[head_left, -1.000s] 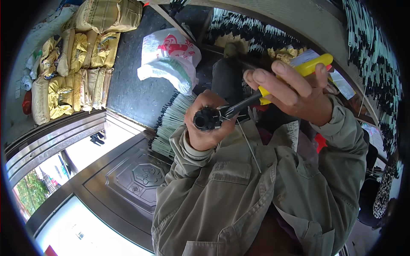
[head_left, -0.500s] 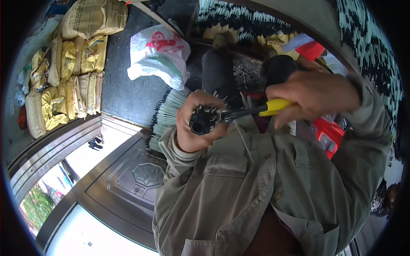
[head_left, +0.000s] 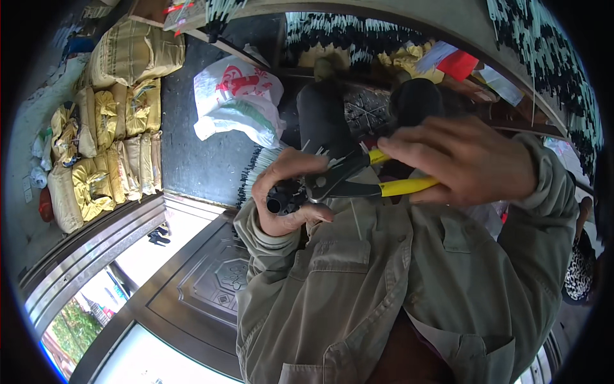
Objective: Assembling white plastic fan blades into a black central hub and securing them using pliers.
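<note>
A black hollow tube [head_left: 276, 204] with black pieces clustered around it is in my left hand [head_left: 274, 185], whose fingers and thumb curl about it. Thin pale sticks stand out near those fingers. My right hand [head_left: 464, 160] holds yellow-handled pliers [head_left: 406, 186] with the handles spread apart. Their dark head lies against the cluster, beside my left fingertips; the exact contact at the jaws is hidden. One thin pale strand [head_left: 356, 221] hangs below the pliers, in front of my jacket.
A white plastic bag [head_left: 238, 96] with red print lies on the dark floor ahead. Stacked tan sacks [head_left: 131, 166] line the left. Racks of pale, black-ended sticks [head_left: 358, 32] stand at the far side and right. A dark panelled door [head_left: 192, 288] is at lower left.
The pliers' handles have gone from closed together to spread apart, and my right-hand fingers have opened out over them. My left hand has shifted slightly left and lower with the tube.
</note>
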A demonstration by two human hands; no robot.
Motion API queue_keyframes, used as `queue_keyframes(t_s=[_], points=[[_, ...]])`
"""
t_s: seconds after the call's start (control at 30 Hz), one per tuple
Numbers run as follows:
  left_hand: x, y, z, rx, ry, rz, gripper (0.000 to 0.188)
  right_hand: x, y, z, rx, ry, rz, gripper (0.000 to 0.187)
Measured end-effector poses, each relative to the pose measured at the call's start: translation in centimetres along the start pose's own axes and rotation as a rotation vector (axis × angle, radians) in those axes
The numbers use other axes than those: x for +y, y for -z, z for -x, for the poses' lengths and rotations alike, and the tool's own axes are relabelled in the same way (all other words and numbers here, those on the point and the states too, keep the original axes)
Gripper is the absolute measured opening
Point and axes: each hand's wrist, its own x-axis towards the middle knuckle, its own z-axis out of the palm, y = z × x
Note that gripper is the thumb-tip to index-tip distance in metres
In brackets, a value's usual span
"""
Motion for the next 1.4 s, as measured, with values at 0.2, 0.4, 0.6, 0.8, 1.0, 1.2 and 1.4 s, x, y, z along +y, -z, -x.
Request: queue_keyframes(t_s=[0.2,0.4,0.6,0.8,1.0,1.2,1.4], points=[[-1.1,0.7,-0.6,-0.171,-0.147,-0.037,0.062,2.9,1.2,-0.6,-0.467,-0.445,-1.102,0.059],[-1.0,-0.2,-0.9,0.035,-0.083,-0.014,0.063,1.3,0.3,0.1,0.005,0.003,-0.050,0.062],[-0.7,0.2,-1.9,-0.289,-0.197,-0.080,0.062,3.6,0.3,0.6,-0.482,-0.503,-1.319,0.050],[-1.1,-0.1,-1.2,-0.046,-0.141,-0.064,0.062,0.8,1.1,0.5,-0.130,-0.052,0.038,0.047],[-0.6,-1.8,-0.8,0.080,-0.067,-0.098,0.057,0.5,-0.3,0.0,0.356,-0.035,0.744,0.030],[-0.3,-2.0,-1.0,0.076,-0.062,-0.130,0.056,0.7,0.0,0.0,0.233,-0.064,0.800,0.027],[0.0,-1.9,-1.3,0.069,-0.072,-0.204,0.052,0.9,0.6,-0.4,0.204,-0.030,0.846,0.020]])
